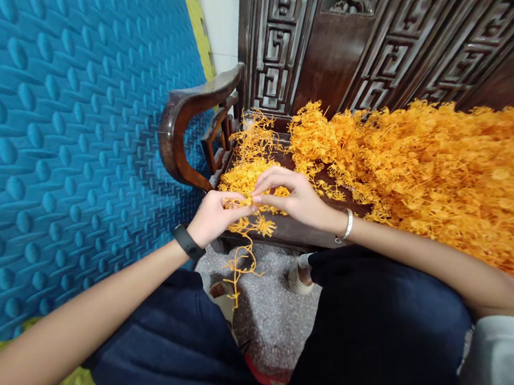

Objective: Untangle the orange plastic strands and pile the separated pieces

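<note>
My left hand (223,213), with a dark band at the wrist, is closed in a pinch on an orange plastic artificial plant sprig (244,258). Thin branching stems of the sprig hang below the fingers over the floor. Fingertip to fingertip with it, my right hand (292,196) pinches the same sprig near its upper part. The exact spot between the fingertips is too small to make out. Just behind both hands lies a pile of loose orange sprigs (248,172) on the dark wooden seat (329,179).
A large heap of orange sprigs (447,166) spreads along the bench to the right. The curved wooden armrest (177,127) rises at the left, before a carved backrest (330,62). Blue foam mat (50,147) covers the left side. Speckled floor (270,313) shows between my legs.
</note>
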`<state>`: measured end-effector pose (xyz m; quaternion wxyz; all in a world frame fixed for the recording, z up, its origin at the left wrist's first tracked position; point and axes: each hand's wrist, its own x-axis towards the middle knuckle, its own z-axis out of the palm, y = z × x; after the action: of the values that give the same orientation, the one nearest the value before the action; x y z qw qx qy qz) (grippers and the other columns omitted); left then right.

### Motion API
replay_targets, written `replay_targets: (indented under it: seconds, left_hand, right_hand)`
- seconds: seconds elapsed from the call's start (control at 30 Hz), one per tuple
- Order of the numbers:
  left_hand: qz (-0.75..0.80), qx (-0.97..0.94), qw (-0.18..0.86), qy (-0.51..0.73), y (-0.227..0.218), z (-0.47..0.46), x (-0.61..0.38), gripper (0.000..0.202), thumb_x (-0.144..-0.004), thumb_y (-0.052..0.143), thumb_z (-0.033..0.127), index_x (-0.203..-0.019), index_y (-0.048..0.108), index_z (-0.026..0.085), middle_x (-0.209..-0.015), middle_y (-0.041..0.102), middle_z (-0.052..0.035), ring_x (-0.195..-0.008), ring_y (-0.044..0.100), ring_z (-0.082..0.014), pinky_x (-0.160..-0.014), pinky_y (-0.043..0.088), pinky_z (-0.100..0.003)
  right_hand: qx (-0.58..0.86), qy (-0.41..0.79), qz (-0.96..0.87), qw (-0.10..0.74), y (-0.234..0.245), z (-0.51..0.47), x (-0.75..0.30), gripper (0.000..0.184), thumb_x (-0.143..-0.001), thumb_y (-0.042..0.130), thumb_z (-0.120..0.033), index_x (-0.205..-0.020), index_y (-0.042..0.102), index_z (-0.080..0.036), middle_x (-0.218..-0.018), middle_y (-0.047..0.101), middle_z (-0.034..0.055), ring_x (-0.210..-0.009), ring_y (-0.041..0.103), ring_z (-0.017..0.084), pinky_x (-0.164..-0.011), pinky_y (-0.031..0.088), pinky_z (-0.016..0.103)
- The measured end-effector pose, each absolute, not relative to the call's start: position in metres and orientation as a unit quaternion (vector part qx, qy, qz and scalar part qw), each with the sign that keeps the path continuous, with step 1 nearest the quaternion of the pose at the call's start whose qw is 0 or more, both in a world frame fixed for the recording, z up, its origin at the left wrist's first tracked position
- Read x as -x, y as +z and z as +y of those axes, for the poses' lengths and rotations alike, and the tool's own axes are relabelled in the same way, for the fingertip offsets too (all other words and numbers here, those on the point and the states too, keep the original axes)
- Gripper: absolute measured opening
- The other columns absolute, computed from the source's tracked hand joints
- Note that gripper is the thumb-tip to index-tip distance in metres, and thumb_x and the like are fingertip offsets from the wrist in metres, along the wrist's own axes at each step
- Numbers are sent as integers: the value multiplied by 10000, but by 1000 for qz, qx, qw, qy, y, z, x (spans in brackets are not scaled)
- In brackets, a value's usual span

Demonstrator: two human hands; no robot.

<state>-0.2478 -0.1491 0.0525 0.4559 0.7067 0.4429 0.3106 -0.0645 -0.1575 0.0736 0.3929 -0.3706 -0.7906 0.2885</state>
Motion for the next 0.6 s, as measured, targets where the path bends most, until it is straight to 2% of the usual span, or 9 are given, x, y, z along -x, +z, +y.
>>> replay_targets:
  seconds: [0.13,0.33,0.5,0.6]
  left_hand:
    - [431,-731,459,262,54,-147,249,187,-668,630,292,-679,648,106,-568,494,38,-536,386,-77,-529,289,-226]
    - [423,-750,477,175,47,-146,250,193,-613,609,266,-527,489,142,-504,342,68,-500,284,-64,-490,234,-223]
    - [406,-744,495,192,48,-145,248,229,-676,579,328,-556,526,140,-503,322,67,-498,258,-65,-472,202,-218]
    - [400,-738,508,192,51,-145,248,238,-692,571,355,-608,586,133,-506,348,65,-495,263,-64,-472,199,-216]
  right_hand:
    - [392,292,-791,369,72,-159,66,61,-787,603,-180,-729,591,-169,-758,631,-1,-726,572,115,-721,437,278]
    - [382,287,-810,340,67,-161,67,71,-832,489,-122,-791,516,-173,-770,577,2,-736,536,110,-723,427,274]
    - [361,344,-803,327,66,-159,67,56,-851,471,-152,-890,511,-159,-828,570,20,-750,540,107,-714,439,268]
    - [350,381,-803,297,66,-158,68,77,-834,520,-198,-892,543,-153,-839,598,21,-751,550,107,-715,441,269]
